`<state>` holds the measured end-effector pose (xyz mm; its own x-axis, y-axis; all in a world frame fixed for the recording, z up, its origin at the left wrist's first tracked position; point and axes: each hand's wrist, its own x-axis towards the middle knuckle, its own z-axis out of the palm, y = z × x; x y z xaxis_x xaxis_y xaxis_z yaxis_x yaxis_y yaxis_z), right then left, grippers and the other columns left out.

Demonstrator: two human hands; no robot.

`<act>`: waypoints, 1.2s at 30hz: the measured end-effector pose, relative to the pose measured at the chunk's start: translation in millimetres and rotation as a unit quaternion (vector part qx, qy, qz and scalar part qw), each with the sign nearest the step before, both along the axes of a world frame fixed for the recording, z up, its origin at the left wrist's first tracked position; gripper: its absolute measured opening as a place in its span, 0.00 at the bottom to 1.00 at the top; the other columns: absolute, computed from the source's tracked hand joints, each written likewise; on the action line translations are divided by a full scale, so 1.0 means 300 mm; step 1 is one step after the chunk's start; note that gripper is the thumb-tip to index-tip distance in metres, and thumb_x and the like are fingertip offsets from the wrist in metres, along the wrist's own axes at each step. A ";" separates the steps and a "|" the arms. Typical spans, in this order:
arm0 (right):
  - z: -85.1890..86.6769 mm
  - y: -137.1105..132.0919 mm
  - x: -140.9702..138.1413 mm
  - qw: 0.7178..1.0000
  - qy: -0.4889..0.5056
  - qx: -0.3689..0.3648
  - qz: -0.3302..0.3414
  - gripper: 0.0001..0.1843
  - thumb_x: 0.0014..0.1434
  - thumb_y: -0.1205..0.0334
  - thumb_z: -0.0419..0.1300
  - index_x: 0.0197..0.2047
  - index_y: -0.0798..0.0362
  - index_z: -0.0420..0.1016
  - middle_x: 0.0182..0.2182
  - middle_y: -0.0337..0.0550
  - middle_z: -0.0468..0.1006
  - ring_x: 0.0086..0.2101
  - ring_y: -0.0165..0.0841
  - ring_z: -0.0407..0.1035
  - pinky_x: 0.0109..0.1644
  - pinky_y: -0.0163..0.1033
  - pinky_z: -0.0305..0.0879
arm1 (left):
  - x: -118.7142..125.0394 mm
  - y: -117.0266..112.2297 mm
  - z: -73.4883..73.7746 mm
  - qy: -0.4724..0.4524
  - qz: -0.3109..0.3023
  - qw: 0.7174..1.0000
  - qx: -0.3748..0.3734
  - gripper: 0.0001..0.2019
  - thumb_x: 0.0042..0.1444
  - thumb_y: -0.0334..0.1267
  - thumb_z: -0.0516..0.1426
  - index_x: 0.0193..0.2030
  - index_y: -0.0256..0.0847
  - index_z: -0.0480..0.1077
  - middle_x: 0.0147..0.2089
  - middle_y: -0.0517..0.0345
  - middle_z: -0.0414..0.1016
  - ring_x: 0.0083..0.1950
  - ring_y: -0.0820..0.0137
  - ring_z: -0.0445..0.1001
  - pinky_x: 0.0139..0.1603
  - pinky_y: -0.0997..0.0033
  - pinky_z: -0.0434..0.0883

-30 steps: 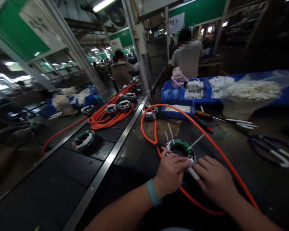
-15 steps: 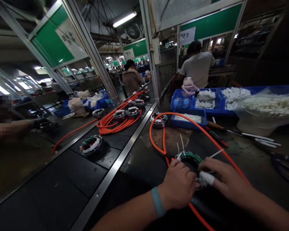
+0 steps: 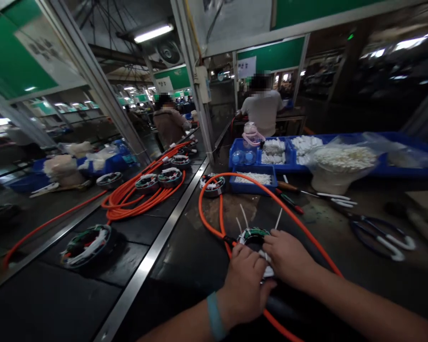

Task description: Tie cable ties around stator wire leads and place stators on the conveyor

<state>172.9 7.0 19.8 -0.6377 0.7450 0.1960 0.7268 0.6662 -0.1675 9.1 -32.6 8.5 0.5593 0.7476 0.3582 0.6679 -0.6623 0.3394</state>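
Observation:
A ring-shaped motor stator (image 3: 254,232) with green and white windings lies on the dark bench in front of me. Thin white cable ties (image 3: 244,216) stick up from its rim. My left hand (image 3: 244,280), with a teal band at the wrist, is closed round the stator's near left side. On the right rim, my right hand (image 3: 288,256) grips with bent fingers; its thumb is hidden. White sleeving or lacing shows between the hands, partly covered. An orange cable (image 3: 220,213) joins the stator at its left and loops over behind both hands.
Other stators (image 3: 87,244) and coiled orange cable (image 3: 128,204) occupy the line at left, beyond a metal strip (image 3: 146,261). Blue bins (image 3: 253,185) of white tubes, a bag (image 3: 337,166), a screwdriver (image 3: 288,186) and scissors (image 3: 374,237) lie right. Two people sit farther back.
The view has swung right, so everything sits farther left. My right hand has come closer to my left hand, and its white-covered thumb has gone out of sight. Both hands stay at the stator.

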 end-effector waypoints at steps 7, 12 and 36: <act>0.028 0.064 0.274 0.943 0.307 -0.068 -0.107 0.10 0.55 0.61 0.54 0.39 0.49 0.75 0.36 0.40 0.76 0.37 0.33 0.70 0.41 0.36 0.65 | -0.046 0.058 0.042 0.053 -0.073 0.996 0.020 0.07 0.52 0.42 0.57 0.33 0.41 0.67 0.32 0.60 0.70 0.37 0.67 0.67 0.57 0.54 0.53; 0.098 0.290 0.609 0.850 0.296 0.135 -0.416 0.18 0.53 0.64 0.48 0.44 0.59 0.70 0.40 0.52 0.74 0.39 0.41 0.68 0.42 0.45 0.64 | 0.071 0.005 -0.062 -0.060 0.072 0.989 0.112 0.09 0.59 0.40 0.49 0.36 0.41 0.68 0.29 0.60 0.69 0.34 0.67 0.65 0.53 0.53 0.54; 0.291 0.380 0.704 0.777 0.494 0.240 -0.309 0.10 0.59 0.60 0.54 0.44 0.53 0.64 0.33 0.44 0.73 0.32 0.36 0.73 0.37 0.47 0.70 | 0.059 -0.046 -0.016 -0.046 0.023 0.998 0.026 0.24 0.55 0.28 0.49 0.59 0.39 0.53 0.51 0.50 0.69 0.52 0.65 0.66 0.58 0.56 0.53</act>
